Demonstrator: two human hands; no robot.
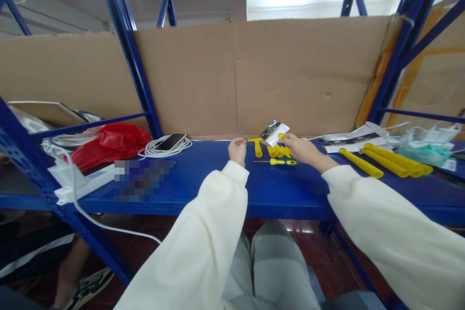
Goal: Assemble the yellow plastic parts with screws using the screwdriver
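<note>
My left hand (237,150) is closed in a pinch above the blue shelf, and whatever its fingertips hold, if anything, is hidden. Just to its right lies a T-shaped yellow piece (257,147). My right hand (298,149) has its fingertips closed on a small yellow piece (281,136), which overlaps a tilted black-and-white printed card (273,131). Below the card, several short yellow pieces (272,151) lie side by side. Nearer to me is a screwdriver (278,162) with a yellow and green handle, its shaft pointing left.
Long yellow tubes (390,160) lie right, before a black-and-white package (352,143) and clear plastic bags (428,145). At left are a phone (172,142) on a coiled white cable (152,149), a red bag (112,143) and a power strip (94,181). Cardboard (283,72) stands behind.
</note>
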